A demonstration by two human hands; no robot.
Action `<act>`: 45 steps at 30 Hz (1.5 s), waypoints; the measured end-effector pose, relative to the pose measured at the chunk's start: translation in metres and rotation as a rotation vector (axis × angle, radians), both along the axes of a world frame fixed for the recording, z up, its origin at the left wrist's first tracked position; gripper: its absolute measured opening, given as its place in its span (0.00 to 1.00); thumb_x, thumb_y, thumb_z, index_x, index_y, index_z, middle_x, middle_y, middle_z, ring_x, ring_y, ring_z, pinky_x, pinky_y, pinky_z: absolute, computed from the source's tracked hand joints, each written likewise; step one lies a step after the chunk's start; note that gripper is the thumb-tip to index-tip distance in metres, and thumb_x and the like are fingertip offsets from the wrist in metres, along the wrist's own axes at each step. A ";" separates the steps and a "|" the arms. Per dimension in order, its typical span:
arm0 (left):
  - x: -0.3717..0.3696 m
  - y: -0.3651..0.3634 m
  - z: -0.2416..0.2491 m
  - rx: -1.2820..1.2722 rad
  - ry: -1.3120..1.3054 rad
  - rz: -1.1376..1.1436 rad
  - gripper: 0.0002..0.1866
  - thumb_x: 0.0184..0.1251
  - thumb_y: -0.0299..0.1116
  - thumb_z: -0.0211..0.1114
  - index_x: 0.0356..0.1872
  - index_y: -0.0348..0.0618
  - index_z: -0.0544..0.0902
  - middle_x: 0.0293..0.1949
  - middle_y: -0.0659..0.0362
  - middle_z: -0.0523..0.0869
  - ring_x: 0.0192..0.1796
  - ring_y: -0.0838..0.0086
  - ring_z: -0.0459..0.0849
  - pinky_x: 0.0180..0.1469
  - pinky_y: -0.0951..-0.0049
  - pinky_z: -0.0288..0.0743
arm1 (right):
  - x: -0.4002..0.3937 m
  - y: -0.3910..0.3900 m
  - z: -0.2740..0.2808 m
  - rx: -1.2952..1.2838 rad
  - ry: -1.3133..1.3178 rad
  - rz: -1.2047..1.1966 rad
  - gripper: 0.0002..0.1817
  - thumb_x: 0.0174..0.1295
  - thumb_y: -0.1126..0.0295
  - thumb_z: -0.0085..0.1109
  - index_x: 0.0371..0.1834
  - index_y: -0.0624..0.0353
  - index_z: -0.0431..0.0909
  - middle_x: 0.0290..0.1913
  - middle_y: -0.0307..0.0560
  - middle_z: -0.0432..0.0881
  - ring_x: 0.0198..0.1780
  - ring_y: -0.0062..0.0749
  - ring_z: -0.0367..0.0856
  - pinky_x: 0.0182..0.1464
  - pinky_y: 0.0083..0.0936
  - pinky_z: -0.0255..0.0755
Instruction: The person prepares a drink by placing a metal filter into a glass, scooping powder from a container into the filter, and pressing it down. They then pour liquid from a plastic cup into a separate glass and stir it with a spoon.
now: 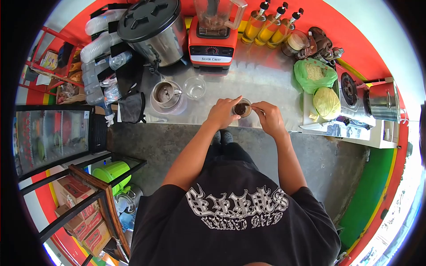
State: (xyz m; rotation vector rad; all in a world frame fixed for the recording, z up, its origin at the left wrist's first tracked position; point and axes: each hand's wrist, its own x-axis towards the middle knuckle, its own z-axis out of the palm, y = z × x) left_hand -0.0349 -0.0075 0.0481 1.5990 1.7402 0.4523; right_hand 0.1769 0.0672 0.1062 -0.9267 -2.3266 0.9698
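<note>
Near the front edge of the steel counter (275,80) stands a small round cup (242,108) with dark brown contents. My left hand (223,111) is wrapped round its left side. On the right, my right hand (268,116) is closed in a pinch at the rim, on what looks like a thin spoon handle; the spoon's far end is hidden in the cup. Left of my hands are an empty clear glass (195,88) and a metal cup (166,94) with dark residue, set on a pale round container (182,104).
A red blender (211,55), a large steel urn (155,37) and pump bottles (269,26) line the back. At right are a green bag (314,75), a cabbage (327,103), a knife (314,127), a stove (349,88) and a pot (384,102).
</note>
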 end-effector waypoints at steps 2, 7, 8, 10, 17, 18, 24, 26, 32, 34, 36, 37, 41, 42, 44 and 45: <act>0.000 -0.001 -0.004 0.037 0.010 -0.011 0.46 0.67 0.41 0.79 0.85 0.65 0.66 0.71 0.54 0.81 0.74 0.52 0.74 0.75 0.56 0.73 | 0.000 -0.003 -0.008 0.045 0.006 -0.051 0.10 0.67 0.79 0.67 0.50 0.64 0.89 0.43 0.56 0.90 0.43 0.57 0.88 0.49 0.43 0.82; -0.001 -0.005 -0.010 0.137 -0.054 0.008 0.46 0.65 0.39 0.80 0.84 0.62 0.69 0.70 0.53 0.82 0.72 0.51 0.76 0.74 0.55 0.74 | 0.001 -0.023 -0.046 0.330 -0.039 -0.038 0.07 0.70 0.78 0.67 0.48 0.64 0.88 0.39 0.53 0.89 0.36 0.53 0.86 0.44 0.42 0.81; -0.002 -0.004 -0.009 0.143 -0.053 0.008 0.46 0.65 0.39 0.80 0.84 0.62 0.69 0.70 0.53 0.82 0.72 0.51 0.76 0.74 0.55 0.74 | 0.001 -0.028 -0.053 0.336 -0.037 -0.037 0.07 0.70 0.78 0.67 0.48 0.64 0.88 0.39 0.53 0.89 0.36 0.53 0.86 0.44 0.42 0.81; -0.002 -0.004 -0.010 0.134 -0.075 0.009 0.46 0.64 0.38 0.81 0.84 0.62 0.69 0.69 0.53 0.83 0.72 0.52 0.77 0.74 0.55 0.74 | 0.000 -0.038 -0.064 0.002 0.049 -0.317 0.06 0.75 0.74 0.63 0.47 0.64 0.88 0.38 0.52 0.90 0.35 0.43 0.87 0.41 0.36 0.81; -0.006 -0.003 -0.013 0.147 -0.068 -0.013 0.45 0.63 0.40 0.81 0.82 0.61 0.72 0.69 0.56 0.84 0.72 0.54 0.77 0.72 0.55 0.76 | 0.005 -0.031 -0.078 -0.407 0.287 -0.599 0.13 0.82 0.68 0.56 0.47 0.66 0.88 0.35 0.50 0.90 0.36 0.28 0.86 0.38 0.29 0.78; -0.005 -0.004 -0.012 0.138 -0.076 -0.007 0.45 0.63 0.40 0.81 0.82 0.62 0.72 0.69 0.56 0.83 0.72 0.54 0.77 0.72 0.56 0.76 | 0.006 -0.030 -0.072 -0.394 0.314 -0.591 0.12 0.80 0.70 0.57 0.47 0.66 0.88 0.37 0.50 0.90 0.37 0.29 0.86 0.39 0.29 0.78; -0.008 0.000 -0.009 0.065 -0.091 -0.034 0.48 0.64 0.39 0.81 0.85 0.68 0.67 0.73 0.54 0.81 0.74 0.52 0.75 0.75 0.55 0.73 | 0.008 -0.036 -0.030 -0.026 0.167 -0.322 0.07 0.72 0.79 0.64 0.48 0.66 0.89 0.41 0.52 0.90 0.43 0.42 0.87 0.45 0.35 0.80; -0.009 0.001 -0.010 0.072 -0.085 -0.034 0.48 0.65 0.39 0.80 0.85 0.68 0.66 0.73 0.54 0.81 0.74 0.52 0.75 0.74 0.54 0.73 | 0.008 -0.037 -0.030 0.115 0.088 -0.197 0.08 0.70 0.81 0.65 0.48 0.66 0.89 0.42 0.53 0.89 0.44 0.46 0.86 0.47 0.37 0.80; -0.011 0.002 -0.008 0.065 -0.075 -0.062 0.47 0.65 0.39 0.80 0.85 0.68 0.66 0.71 0.54 0.82 0.72 0.53 0.76 0.73 0.54 0.74 | -0.002 -0.038 -0.058 0.209 0.004 -0.159 0.07 0.69 0.80 0.66 0.48 0.66 0.89 0.42 0.55 0.89 0.45 0.52 0.85 0.49 0.41 0.80; -0.012 0.003 -0.007 0.066 -0.065 -0.069 0.47 0.65 0.40 0.80 0.85 0.68 0.66 0.71 0.54 0.82 0.73 0.53 0.76 0.73 0.54 0.74 | -0.005 -0.039 -0.058 -0.091 0.158 -0.303 0.07 0.70 0.79 0.66 0.47 0.67 0.88 0.42 0.55 0.88 0.44 0.53 0.85 0.50 0.41 0.80; -0.012 0.003 -0.007 0.054 -0.066 -0.070 0.47 0.65 0.40 0.80 0.85 0.69 0.66 0.71 0.54 0.82 0.73 0.53 0.76 0.73 0.54 0.74 | -0.003 -0.037 -0.043 -0.055 0.147 -0.288 0.06 0.70 0.79 0.65 0.47 0.67 0.88 0.41 0.55 0.88 0.44 0.54 0.85 0.50 0.41 0.80; -0.012 0.003 -0.007 0.040 -0.067 -0.069 0.47 0.65 0.40 0.80 0.85 0.69 0.66 0.71 0.54 0.82 0.74 0.53 0.76 0.73 0.54 0.74 | -0.003 -0.037 -0.036 -0.021 0.135 -0.272 0.06 0.70 0.80 0.65 0.47 0.68 0.88 0.41 0.55 0.88 0.44 0.54 0.85 0.50 0.41 0.80; -0.012 0.003 -0.006 0.030 -0.057 -0.065 0.47 0.65 0.40 0.80 0.85 0.69 0.66 0.71 0.54 0.81 0.74 0.53 0.76 0.74 0.54 0.74 | 0.003 -0.033 -0.034 0.078 0.067 -0.116 0.07 0.69 0.80 0.65 0.47 0.67 0.88 0.40 0.55 0.88 0.44 0.54 0.85 0.50 0.42 0.80; -0.012 0.003 -0.005 0.032 -0.061 -0.065 0.47 0.65 0.40 0.80 0.85 0.69 0.66 0.71 0.54 0.82 0.74 0.53 0.76 0.74 0.54 0.74 | 0.001 -0.033 -0.036 0.101 0.030 -0.074 0.07 0.68 0.81 0.66 0.46 0.67 0.88 0.40 0.55 0.88 0.45 0.54 0.85 0.50 0.42 0.79; -0.012 0.004 -0.007 0.037 -0.067 -0.070 0.47 0.65 0.40 0.80 0.85 0.70 0.66 0.71 0.54 0.82 0.74 0.53 0.76 0.74 0.54 0.73 | 0.001 -0.033 -0.041 0.127 -0.008 -0.037 0.07 0.67 0.81 0.66 0.46 0.67 0.88 0.39 0.55 0.88 0.45 0.54 0.85 0.49 0.43 0.79; -0.012 0.004 -0.008 0.042 -0.068 -0.065 0.48 0.65 0.41 0.80 0.85 0.70 0.66 0.71 0.54 0.82 0.73 0.52 0.76 0.74 0.54 0.73 | -0.001 -0.032 -0.042 0.132 0.031 -0.069 0.07 0.66 0.82 0.66 0.45 0.66 0.88 0.40 0.55 0.88 0.45 0.54 0.85 0.50 0.43 0.79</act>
